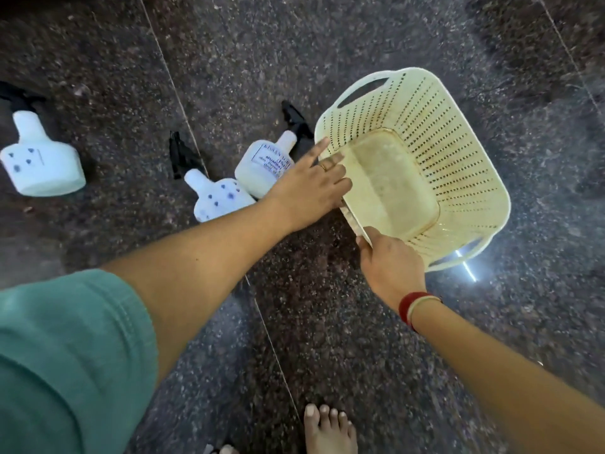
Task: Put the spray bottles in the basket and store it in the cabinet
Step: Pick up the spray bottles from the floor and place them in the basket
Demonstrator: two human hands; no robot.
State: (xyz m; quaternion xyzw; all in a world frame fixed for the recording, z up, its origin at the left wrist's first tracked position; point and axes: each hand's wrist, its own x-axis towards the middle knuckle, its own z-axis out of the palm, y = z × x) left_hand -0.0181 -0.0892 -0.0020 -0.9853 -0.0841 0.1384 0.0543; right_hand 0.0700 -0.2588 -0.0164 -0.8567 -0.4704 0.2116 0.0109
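Note:
A cream perforated plastic basket [458, 165] is tilted on the dark stone floor, its inside empty. My left hand [311, 188] rests on its left rim with fingers spread over the edge. My right hand [389, 267] grips the near rim. Three white spray bottles with black trigger heads lie on the floor: one far left [39, 158], one in the middle [219, 198], and one with a printed label [262, 165] just left of the basket, partly behind my left hand.
The floor is dark speckled granite with thin light seams. My bare foot [327, 430] stands at the bottom edge. A teal sleeve [65, 355] fills the lower left. A bright light reflection shows on the floor by the basket's right handle.

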